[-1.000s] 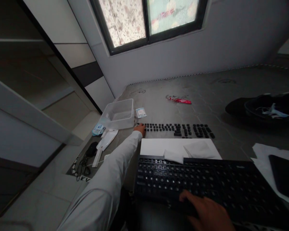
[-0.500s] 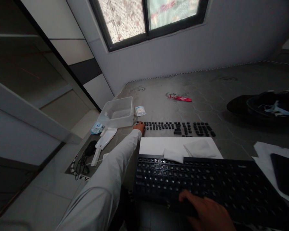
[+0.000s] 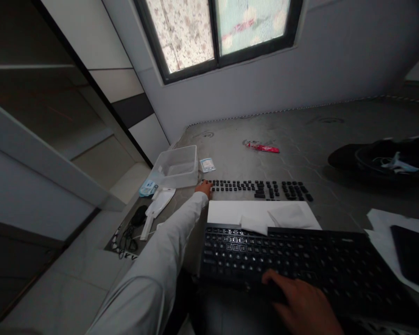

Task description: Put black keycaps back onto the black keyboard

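Note:
My right hand (image 3: pixel 302 300) grips the near edge of a black keyboard (image 3: pixel 251 253), thumb on top and fingers beneath. Bare key sockets show over much of the keyboard, whose far edge lies by a white board or box (image 3: pixel 237 210). My left hand (image 3: pixel 204 187) reaches far forward to the left end of several rows of loose black keycaps (image 3: pixel 230 185) laid out on the table. Its fingers are curled together there; what is between them is too small to make out. A folded white cloth (image 3: pixel 254 224) touches the keyboard's far edge.
Left of the keycaps stands a clear plastic tub (image 3: pixel 179 167), with a small packet (image 3: pixel 207 164) beside it. A mouse (image 3: pixel 139 215) and its cable lie near the table's left edge. Farther back is a red-handled tool (image 3: pixel 263 147); a black cap (image 3: pixel 377 160) sits at right.
The camera view has shifted slightly, so the table scene sits a little lower and to the right. My left hand stays at the keycaps, and my right hand keeps its grip on the keyboard.

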Motion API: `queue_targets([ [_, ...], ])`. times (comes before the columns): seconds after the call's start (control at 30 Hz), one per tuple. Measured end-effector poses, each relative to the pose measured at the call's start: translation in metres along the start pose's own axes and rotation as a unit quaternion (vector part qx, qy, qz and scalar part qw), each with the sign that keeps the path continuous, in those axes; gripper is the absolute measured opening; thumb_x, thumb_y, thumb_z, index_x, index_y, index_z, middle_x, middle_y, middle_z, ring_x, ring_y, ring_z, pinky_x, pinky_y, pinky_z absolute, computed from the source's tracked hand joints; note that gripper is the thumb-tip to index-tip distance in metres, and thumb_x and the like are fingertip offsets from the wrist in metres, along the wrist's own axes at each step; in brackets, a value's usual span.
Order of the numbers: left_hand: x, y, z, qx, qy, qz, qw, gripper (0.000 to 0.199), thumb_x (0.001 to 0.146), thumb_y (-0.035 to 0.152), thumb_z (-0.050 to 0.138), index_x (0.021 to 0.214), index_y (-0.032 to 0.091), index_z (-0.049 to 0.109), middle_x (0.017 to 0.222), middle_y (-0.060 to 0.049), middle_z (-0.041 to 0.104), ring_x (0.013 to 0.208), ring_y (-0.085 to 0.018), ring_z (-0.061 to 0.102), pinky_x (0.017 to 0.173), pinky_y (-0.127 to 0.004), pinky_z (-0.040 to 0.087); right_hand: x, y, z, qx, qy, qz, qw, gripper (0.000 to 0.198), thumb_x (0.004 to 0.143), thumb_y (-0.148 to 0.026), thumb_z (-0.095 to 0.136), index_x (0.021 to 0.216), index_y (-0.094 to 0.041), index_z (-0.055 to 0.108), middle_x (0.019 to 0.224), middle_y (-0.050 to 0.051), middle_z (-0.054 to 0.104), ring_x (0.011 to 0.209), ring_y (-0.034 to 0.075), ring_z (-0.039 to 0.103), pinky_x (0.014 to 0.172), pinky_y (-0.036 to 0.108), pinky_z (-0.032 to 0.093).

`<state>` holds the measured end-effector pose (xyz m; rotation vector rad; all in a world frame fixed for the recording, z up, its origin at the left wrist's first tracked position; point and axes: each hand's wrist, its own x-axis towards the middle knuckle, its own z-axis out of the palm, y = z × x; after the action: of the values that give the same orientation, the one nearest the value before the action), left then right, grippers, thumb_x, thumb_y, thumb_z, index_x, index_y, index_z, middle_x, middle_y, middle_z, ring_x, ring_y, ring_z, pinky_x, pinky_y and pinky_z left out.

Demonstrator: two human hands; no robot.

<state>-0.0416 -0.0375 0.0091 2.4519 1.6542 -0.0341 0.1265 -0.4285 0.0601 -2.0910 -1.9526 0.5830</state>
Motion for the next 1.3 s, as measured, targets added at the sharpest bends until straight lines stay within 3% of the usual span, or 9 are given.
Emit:
queue_targets([
  [0.13,-0.028,0.009,-0.012,-0.064,0.060,-0.046,0.995,0.035,0.087,0.019,0.059,0.119,0.034,0.062,0.132,-0.003,0.058,0.112,-0.020,0.062,0.095,-0.035,0.050,0.001,-0.004,-0.007,0.001,0.003,-0.005,1.000,0.045,0.074,-0.002,0.055,0.103,-0.035,0.065,0.090,-0.006,0.076,0.085,0.019,0.071,0.074,0.029,0.049],
  [0.3,-0.076,0.009,-0.040,-0.173,0.086,-0.105,0.976,0.029,0.089,0.015,0.054,0.114,0.023,0.066,0.114,-0.003,0.072,0.104,-0.014,0.066,0.089,-0.024,0.052,-0.001,-0.014,-0.020,-0.022,0.005,-0.002,1.000,0.035,0.078,-0.008,0.056,0.102,-0.032,0.066,0.091,-0.003,0.076,0.088,0.020,0.072,0.072,0.027,0.047],
  [0.57,-0.223,0.038,-0.052,-0.268,0.069,-0.059,0.959,0.013,0.086,0.030,0.063,0.094,0.027,0.072,0.094,0.001,0.076,0.082,-0.014,0.069,0.079,-0.025,0.054,-0.003,-0.014,-0.012,-0.040,0.014,0.002,0.999,0.033,0.081,-0.011,0.054,0.106,-0.028,0.068,0.094,0.001,0.076,0.091,0.023,0.071,0.071,0.029,0.047],
  [0.7,-0.280,0.068,-0.042,-0.232,0.131,-0.010,0.964,0.019,0.081,0.030,0.068,0.100,0.027,0.072,0.104,-0.004,0.070,0.103,-0.021,0.061,0.093,-0.035,0.048,-0.009,-0.004,0.003,-0.031,0.051,-0.001,0.998,0.042,0.075,-0.010,0.054,0.111,-0.028,0.068,0.101,0.004,0.075,0.092,0.024,0.070,0.077,0.030,0.049],
  [0.83,-0.302,0.077,-0.035,-0.214,0.168,-0.026,0.962,0.034,0.077,0.036,0.074,0.111,0.030,0.069,0.122,-0.004,0.062,0.114,-0.027,0.052,0.095,-0.041,0.044,-0.016,-0.005,0.007,0.025,0.150,-0.004,0.988,0.041,0.072,-0.014,0.051,0.106,-0.026,0.070,0.095,0.005,0.074,0.087,0.025,0.067,0.079,0.033,0.050],
  [0.97,-0.300,0.067,-0.028,-0.232,0.184,-0.032,0.955,0.030,0.077,0.037,0.075,0.107,0.033,0.071,0.124,-0.002,0.061,0.115,-0.027,0.050,0.097,-0.044,0.041,-0.014,-0.026,-0.003,0.194,0.179,-0.005,0.965,0.017,0.081,-0.036,0.054,0.079,-0.024,0.066,0.076,0.002,0.068,0.075,0.022,0.063,0.071,0.030,0.046],
  [1.03,-0.295,0.062,-0.024,-0.251,0.192,-0.025,0.948,0.027,0.077,0.037,0.075,0.104,0.035,0.072,0.123,-0.001,0.060,0.115,-0.027,0.050,0.097,-0.043,0.041,-0.008,-0.041,-0.007,0.281,0.180,0.001,0.943,0.029,0.083,-0.048,0.056,0.069,-0.023,0.058,0.065,-0.001,0.057,0.065,0.018,0.054,0.063,0.029,0.040],
  [1.1,-0.290,0.058,-0.018,-0.275,0.195,-0.017,0.941,0.024,0.076,0.036,0.076,0.100,0.037,0.073,0.123,-0.001,0.059,0.116,-0.026,0.050,0.097,-0.043,0.042,0.001,-0.057,-0.008,0.397,0.199,-0.009,0.896,0.036,0.084,-0.053,0.056,0.066,-0.022,0.051,0.063,-0.003,0.046,0.062,0.015,0.044,0.059,0.028,0.035],
  [1.3,-0.281,0.051,0.003,-0.374,0.202,0.001,0.905,0.017,0.081,0.024,0.069,0.096,0.032,0.074,0.124,-0.002,0.052,0.117,-0.021,0.048,0.105,-0.037,0.039,0.046,-0.099,-0.004,0.737,0.194,-0.057,0.645,0.036,0.082,-0.047,0.065,0.065,-0.022,0.045,0.060,-0.004,0.036,0.060,0.013,0.034,0.058,0.026,0.034],
])
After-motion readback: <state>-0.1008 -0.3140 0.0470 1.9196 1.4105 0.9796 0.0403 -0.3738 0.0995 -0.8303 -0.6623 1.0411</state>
